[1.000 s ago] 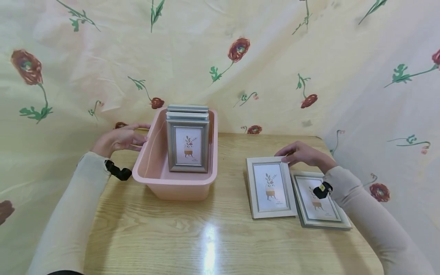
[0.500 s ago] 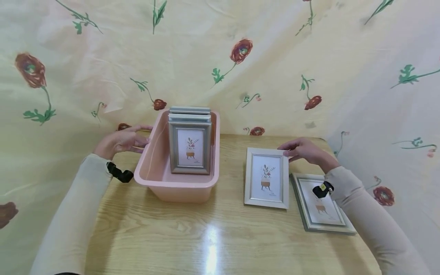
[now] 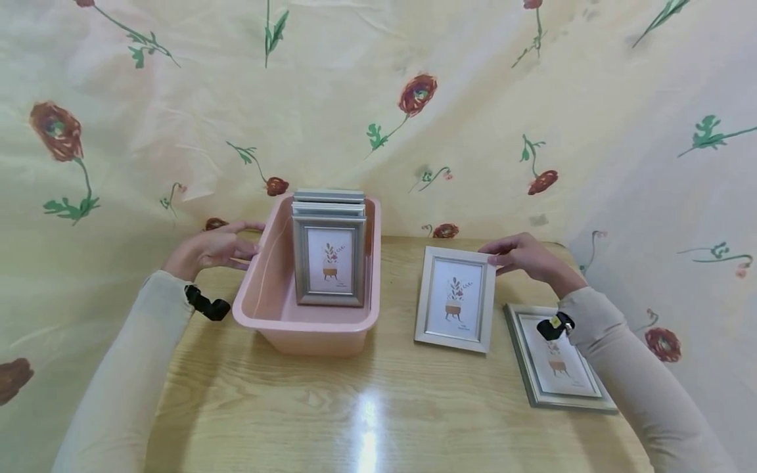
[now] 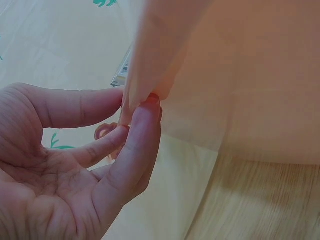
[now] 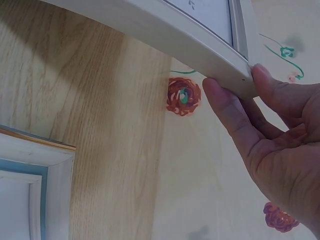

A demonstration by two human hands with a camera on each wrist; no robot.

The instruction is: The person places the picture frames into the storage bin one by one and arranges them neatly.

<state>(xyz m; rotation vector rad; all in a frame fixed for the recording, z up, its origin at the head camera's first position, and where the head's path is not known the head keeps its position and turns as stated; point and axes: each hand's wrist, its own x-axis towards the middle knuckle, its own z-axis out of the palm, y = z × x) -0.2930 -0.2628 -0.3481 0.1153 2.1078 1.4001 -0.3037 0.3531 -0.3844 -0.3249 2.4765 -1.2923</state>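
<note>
My left hand [image 3: 214, 251] pinches the left rim of a pink plastic basin [image 3: 313, 340]. In the left wrist view the thumb and fingertips [image 4: 147, 112] meet at the basin's edge. Several picture frames stand upright one behind another inside it; the front one is a silver-grey picture frame [image 3: 300, 263] with a potted-plant print. My right hand [image 3: 527, 261] holds a cream-white picture frame [image 3: 490, 295] by its upper right corner, just right of the basin. The right wrist view shows thumb and fingers on either side of that corner, the frame raised above the wooden table.
More picture frames [image 3: 558, 358] lie stacked flat at the right end of the wooden table [image 3: 284, 407], partly under the right forearm. A flowered cloth [image 3: 473, 118] hangs directly behind the table and along its sides.
My right hand has lifted the cream-white picture frame away from beside the stack and moved it slightly left. The left hand keeps its grip on the basin; the head view has shifted a little.
</note>
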